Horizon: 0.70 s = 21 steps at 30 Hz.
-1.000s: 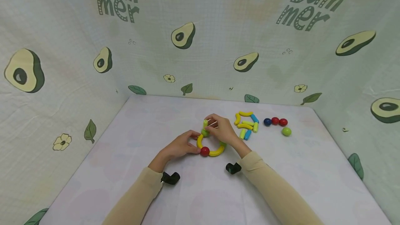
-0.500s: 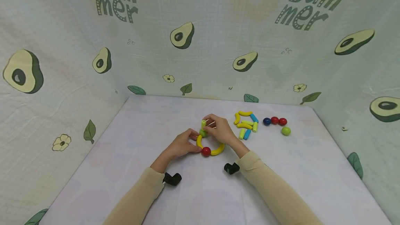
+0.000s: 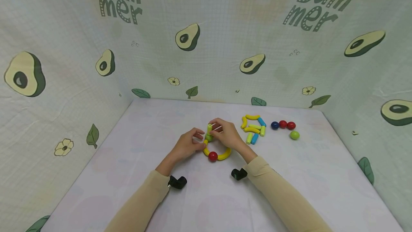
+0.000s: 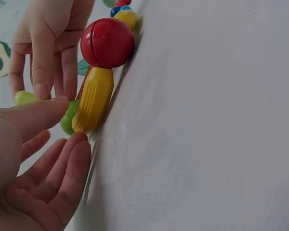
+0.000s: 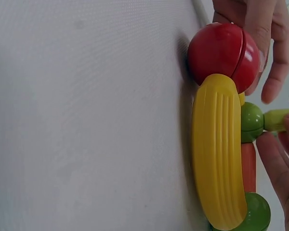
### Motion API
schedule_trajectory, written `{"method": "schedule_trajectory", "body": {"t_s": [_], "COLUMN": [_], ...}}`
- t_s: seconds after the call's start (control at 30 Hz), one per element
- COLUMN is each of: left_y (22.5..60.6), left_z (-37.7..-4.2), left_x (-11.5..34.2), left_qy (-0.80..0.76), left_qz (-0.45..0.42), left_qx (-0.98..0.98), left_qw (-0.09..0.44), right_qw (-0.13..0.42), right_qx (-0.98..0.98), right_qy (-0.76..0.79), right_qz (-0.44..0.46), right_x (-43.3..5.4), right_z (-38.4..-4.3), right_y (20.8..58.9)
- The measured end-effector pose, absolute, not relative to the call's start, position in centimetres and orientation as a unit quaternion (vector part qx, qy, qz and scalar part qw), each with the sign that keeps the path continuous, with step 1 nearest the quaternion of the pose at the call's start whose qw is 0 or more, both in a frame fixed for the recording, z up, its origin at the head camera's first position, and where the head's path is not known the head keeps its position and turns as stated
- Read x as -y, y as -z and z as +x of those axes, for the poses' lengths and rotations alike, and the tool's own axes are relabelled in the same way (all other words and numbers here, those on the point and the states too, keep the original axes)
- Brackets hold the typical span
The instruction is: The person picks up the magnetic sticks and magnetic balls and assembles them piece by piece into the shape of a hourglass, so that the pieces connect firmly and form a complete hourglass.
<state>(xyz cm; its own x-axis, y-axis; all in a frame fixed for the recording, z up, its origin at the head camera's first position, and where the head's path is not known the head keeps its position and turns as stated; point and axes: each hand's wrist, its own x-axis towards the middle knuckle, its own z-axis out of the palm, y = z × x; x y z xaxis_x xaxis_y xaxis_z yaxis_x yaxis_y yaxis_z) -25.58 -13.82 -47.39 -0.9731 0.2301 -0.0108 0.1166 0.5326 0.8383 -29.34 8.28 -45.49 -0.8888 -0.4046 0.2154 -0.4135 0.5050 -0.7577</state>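
Observation:
A ring of toy rods and balls lies on the table, with a red ball (image 3: 212,156) at its near side. Curved yellow rods (image 5: 219,154) join the red ball on both sides. At the ring's far left sits a green ball (image 5: 251,120), from which a short light-green rod (image 3: 209,128) stands up. My right hand (image 3: 229,134) pinches this rod between thumb and fingers. My left hand (image 3: 187,144) is at the ring's left side, fingers apart, its thumb by the left yellow rod (image 4: 94,98). A reddish rod (image 5: 249,166) and another green ball (image 5: 257,211) show behind the ring's front.
Right of the ring lie several loose yellow, blue and light-green rods (image 3: 252,129). Further right are a dark blue ball (image 3: 275,125), two red balls (image 3: 283,124) and a green ball (image 3: 294,135). A printed cloth (image 3: 219,81) surrounds the table (image 3: 193,203).
My left fingers have come away from the red ball and moved up toward the ring's far left. The right hand keeps hold of the upright light-green rod; the ring has shifted slightly.

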Motion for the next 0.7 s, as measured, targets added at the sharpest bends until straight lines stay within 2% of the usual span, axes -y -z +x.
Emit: {"method": "schedule_trajectory", "body": {"t_s": [0.4,0.7], "left_y": [47.2,47.3], "left_z": [-27.7,-28.6], "left_x": [12.7,11.8], "left_qy": [-0.494,-0.491], "left_qz": [0.124,0.148], "left_qx": [-0.860,-0.857], "left_qw": [-0.036,-0.053], "right_qw": [-0.002,-0.005], "right_qx": [0.864,0.865], "right_qy": [-0.442,-0.440], "right_qz": [0.240,0.240], "right_x": [-9.0,-9.2], "right_z": [-29.0,-28.9], "right_y": [45.4,45.4]}}
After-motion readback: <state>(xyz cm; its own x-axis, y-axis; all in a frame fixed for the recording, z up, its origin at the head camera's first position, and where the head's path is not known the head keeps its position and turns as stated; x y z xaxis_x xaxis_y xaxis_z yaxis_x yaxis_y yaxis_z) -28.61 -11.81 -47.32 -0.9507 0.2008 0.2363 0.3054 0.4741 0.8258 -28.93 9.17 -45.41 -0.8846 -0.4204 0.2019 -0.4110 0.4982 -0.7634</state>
